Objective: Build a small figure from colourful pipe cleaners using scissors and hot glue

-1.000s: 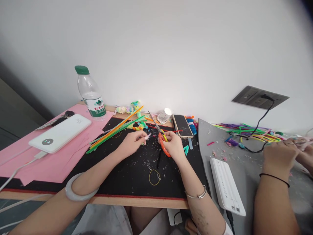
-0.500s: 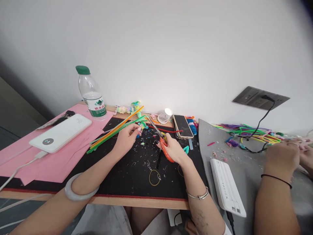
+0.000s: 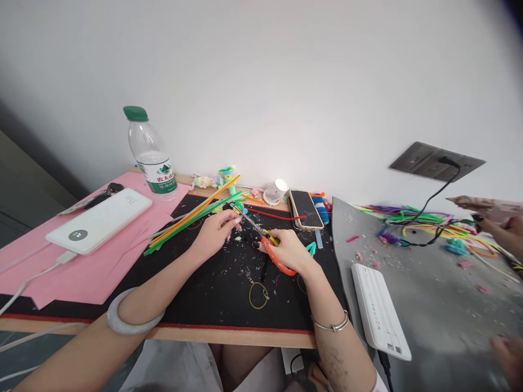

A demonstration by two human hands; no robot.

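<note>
My left hand (image 3: 214,233) is pinched around a small green and blue fuzzy piece (image 3: 238,206), mostly hidden by the fingertips. In my right hand (image 3: 289,250) is a pair of scissors (image 3: 278,260) with orange and yellow handles. Their blades point up and left, with the tips right at the fuzzy piece; whether they touch it I cannot tell. Just behind my left hand lies a bundle of green and orange pipe cleaners (image 3: 180,231). A red pipe cleaner (image 3: 278,215) stretches out behind the scissors.
A black mat (image 3: 196,305) with scraps and a rubber band (image 3: 258,295) lies beneath my hands. Around it are a water bottle (image 3: 153,163), white power banks (image 3: 100,220) (image 3: 379,310), a phone (image 3: 306,209) and a paper cup (image 3: 275,191). A co-worker's hand (image 3: 506,234) is at right.
The scissor blades have swung down and left to the piece at my left fingertips. My left hand has barely moved. At right, the co-worker's hands have moved apart.
</note>
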